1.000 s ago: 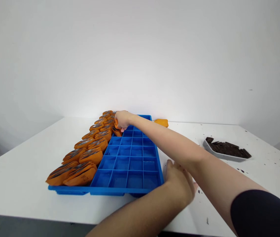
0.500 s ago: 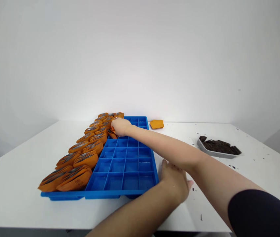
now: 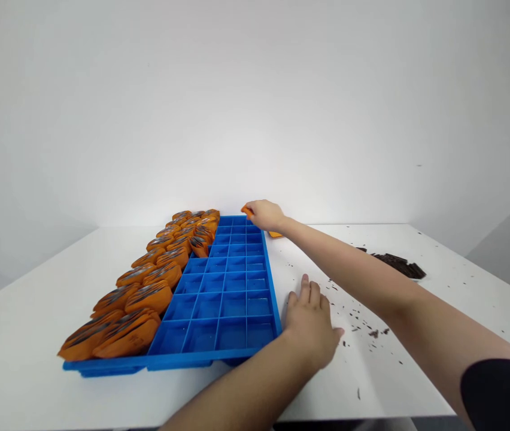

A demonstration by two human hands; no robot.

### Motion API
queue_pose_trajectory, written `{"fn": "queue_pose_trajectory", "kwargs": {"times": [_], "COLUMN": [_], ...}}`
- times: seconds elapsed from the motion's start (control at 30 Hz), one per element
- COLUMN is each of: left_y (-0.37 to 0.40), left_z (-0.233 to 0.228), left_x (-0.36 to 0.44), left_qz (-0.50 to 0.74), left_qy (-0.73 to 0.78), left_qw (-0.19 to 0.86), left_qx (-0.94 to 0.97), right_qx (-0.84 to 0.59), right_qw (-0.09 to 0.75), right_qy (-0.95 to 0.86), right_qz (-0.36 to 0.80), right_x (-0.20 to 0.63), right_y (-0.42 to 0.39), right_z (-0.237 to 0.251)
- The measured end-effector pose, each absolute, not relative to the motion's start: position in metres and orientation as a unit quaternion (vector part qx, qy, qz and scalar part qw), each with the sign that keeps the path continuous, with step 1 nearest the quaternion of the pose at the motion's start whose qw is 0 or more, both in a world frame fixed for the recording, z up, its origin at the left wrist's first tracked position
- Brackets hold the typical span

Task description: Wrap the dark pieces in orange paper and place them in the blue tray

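Right hand closes on orange pouch beyond the tray; left hand, flat and empty, steadies its edge.

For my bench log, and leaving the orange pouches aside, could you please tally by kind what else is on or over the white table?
Blue plastic compartment tray: 1
Pile of dark brown flat pieces: 1
Bare hands, left hand and right hand: 2
Total: 4
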State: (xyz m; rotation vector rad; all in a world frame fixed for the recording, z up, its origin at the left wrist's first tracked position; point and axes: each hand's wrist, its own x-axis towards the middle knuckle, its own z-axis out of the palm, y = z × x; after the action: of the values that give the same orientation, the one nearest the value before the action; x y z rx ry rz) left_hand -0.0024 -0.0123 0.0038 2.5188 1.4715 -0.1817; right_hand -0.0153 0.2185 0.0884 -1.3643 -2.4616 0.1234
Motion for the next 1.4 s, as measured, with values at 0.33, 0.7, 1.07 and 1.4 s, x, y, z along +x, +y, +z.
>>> {"fn": "queue_pose_trajectory", "kwargs": {"times": [0.33, 0.7, 1.07, 1.4], "left_y": [-0.015, -0.014, -0.016, -0.008], "left_z": [0.009, 0.007, 0.016, 0.017], "left_x": [-0.006, -0.006, -0.006, -0.004], "left_qz": [-0.048, -0.035, -0.025, 0.227], "left_qy": [0.491, 0.493, 0.502, 0.618], "left_qw": [0.118, 0.120, 0.162, 0.052], "left_qx": [0.862, 0.861, 0.849, 0.751], "right_qx": [-0.539, -0.521, -0.554, -0.453], "right_qw": [0.028, 0.081, 0.208, 0.453], "right_qy": [-0.842, -0.849, -0.805, -0.711], "right_qz": [0.019, 0.020, 0.029, 0.291], "right_x": [0.075, 0.081, 0.094, 0.161], "right_y": [0.254, 0.254, 0.241, 0.173], "right_z": [0.042, 0.021, 0.032, 0.061]}}
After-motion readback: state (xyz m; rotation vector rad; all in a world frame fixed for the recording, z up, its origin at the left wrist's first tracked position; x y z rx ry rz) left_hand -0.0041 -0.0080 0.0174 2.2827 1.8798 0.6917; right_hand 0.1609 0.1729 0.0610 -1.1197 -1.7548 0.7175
